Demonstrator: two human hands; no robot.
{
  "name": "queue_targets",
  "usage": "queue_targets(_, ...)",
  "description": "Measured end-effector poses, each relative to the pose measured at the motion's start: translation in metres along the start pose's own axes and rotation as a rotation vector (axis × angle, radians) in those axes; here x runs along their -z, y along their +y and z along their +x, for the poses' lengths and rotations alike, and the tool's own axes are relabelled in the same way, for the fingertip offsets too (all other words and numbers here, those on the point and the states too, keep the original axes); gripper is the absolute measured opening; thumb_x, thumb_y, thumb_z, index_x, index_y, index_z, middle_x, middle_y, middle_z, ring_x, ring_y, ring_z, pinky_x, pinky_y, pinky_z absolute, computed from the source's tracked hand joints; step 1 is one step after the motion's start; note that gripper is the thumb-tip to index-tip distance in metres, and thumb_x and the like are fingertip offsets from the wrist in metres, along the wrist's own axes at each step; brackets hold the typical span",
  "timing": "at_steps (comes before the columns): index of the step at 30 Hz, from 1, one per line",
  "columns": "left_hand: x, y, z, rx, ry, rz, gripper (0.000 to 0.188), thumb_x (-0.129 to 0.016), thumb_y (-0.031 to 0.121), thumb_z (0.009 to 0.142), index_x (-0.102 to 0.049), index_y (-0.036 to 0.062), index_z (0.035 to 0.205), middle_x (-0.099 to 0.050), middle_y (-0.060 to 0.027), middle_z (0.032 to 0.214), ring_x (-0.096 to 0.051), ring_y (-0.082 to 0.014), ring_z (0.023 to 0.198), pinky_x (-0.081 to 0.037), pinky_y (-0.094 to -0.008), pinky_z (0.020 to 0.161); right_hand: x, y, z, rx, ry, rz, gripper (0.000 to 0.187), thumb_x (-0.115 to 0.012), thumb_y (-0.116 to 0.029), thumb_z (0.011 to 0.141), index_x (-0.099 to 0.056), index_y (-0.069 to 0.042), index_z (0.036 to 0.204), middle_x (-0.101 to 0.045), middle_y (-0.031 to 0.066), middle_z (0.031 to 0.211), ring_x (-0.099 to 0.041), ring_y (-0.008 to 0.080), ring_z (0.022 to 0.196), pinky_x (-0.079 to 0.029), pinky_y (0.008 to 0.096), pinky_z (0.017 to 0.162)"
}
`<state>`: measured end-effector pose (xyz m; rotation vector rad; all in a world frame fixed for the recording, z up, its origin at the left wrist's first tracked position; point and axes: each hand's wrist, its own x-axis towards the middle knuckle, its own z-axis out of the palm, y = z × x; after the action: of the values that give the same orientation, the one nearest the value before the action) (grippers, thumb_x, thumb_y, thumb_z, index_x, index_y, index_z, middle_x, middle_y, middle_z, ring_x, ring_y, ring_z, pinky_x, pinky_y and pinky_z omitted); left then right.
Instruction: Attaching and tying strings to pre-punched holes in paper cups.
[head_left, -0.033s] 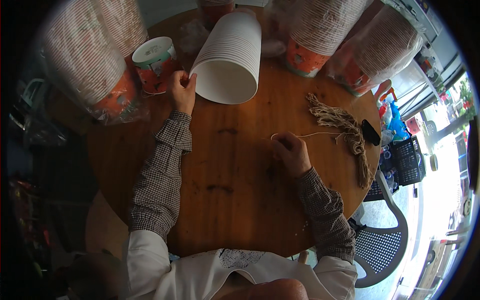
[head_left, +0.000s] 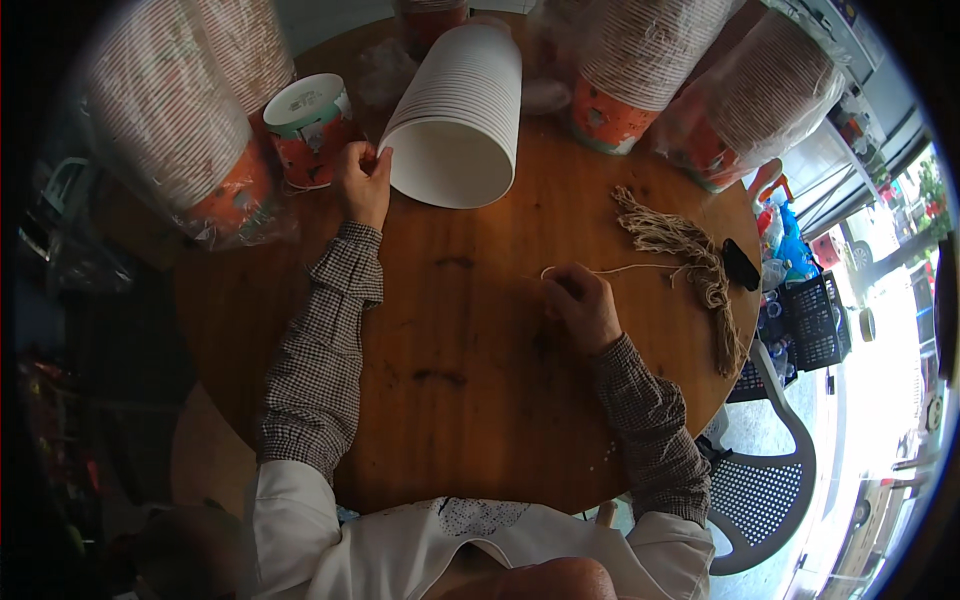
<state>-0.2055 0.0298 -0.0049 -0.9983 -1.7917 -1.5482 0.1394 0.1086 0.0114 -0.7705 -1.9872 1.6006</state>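
Observation:
A nested stack of white paper buckets (head_left: 450,165) lies on its side on the round wooden table, its open mouth facing me. At the left edge of that mouth is my left hand (head_left: 362,190), with thumb and finger closed on the rim of the front bucket. My right hand (head_left: 585,308) is closed in a pinch over the middle right of the table. It holds a thin string (head_left: 640,267), whose small loop shows at the fingertips. The string runs right to a bundle of beige strings (head_left: 670,235). Its pinched part is hidden by the fingers.
A red and green paper bucket (head_left: 308,125) stands upside down left of the stack. Plastic-wrapped bucket stacks (head_left: 165,110) rise at the far left, with more wrapped stacks (head_left: 650,60) at the far right. A black object (head_left: 741,265) lies beside the strings. A grey chair (head_left: 765,500) stands at the right.

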Motion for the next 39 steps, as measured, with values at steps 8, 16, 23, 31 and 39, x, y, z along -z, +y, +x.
queue_targets(8,0.006,0.010,-0.001,0.039,-0.036,-0.019,0.022,-0.073,0.011,0.080,-0.053,0.0036,0.086,-0.058,-0.0062,0.073,-0.056,-0.0204,0.063,-0.046,-0.0334,0.059,0.002,-0.001,-0.001,-0.001,-0.003,0.003,0.015,-0.063,-0.012,0.087,-0.061,0.002,0.093,-0.062,0.0037,0.072,-0.058,0.0085,0.061,-0.048,0.0235,0.056)
queue_targets(16,0.018,0.020,-0.015,-0.023,-0.095,-0.056,0.021,-0.067,0.013,0.086,-0.051,0.0031,0.095,-0.058,-0.0058,0.076,-0.056,-0.0164,0.063,-0.046,-0.0291,0.059,0.006,0.000,-0.001,-0.007,-0.002,-0.006,0.014,-0.063,-0.011,0.087,-0.061,0.002,0.092,-0.062,0.0038,0.071,-0.058,0.0086,0.061,-0.047,0.0235,0.056)
queue_targets(23,0.054,0.009,-0.027,0.265,-0.228,-0.455,0.020,-0.060,0.008,0.090,-0.047,0.0006,0.104,-0.057,-0.0073,0.093,-0.056,-0.0135,0.086,-0.046,-0.0262,0.075,0.014,-0.005,0.004,0.067,0.138,0.125,0.013,-0.063,-0.010,0.088,-0.060,0.003,0.087,-0.059,0.0029,0.067,-0.055,0.0080,0.057,-0.044,0.0230,0.052)
queue_targets(31,0.082,-0.008,-0.041,0.571,-0.365,-0.589,0.041,-0.063,0.011,0.087,-0.047,-0.0006,0.123,-0.058,-0.0107,0.116,-0.057,-0.0190,0.102,-0.046,-0.0321,0.089,0.014,-0.006,0.004,0.083,0.067,0.179,0.011,-0.061,-0.010,0.090,-0.059,0.001,0.090,-0.058,0.0019,0.067,-0.055,0.0074,0.058,-0.045,0.0219,0.053)
queue_targets(39,0.082,-0.069,-0.079,1.039,-0.340,-1.482,0.045,-0.035,0.028,0.102,-0.036,0.0024,0.138,-0.046,-0.0163,0.134,-0.047,-0.0263,0.121,-0.042,-0.0385,0.103,0.009,-0.014,0.000,0.112,0.047,0.250,0.011,-0.060,-0.010,0.091,-0.058,0.001,0.092,-0.059,0.0023,0.069,-0.056,0.0088,0.058,-0.047,0.0228,0.055)
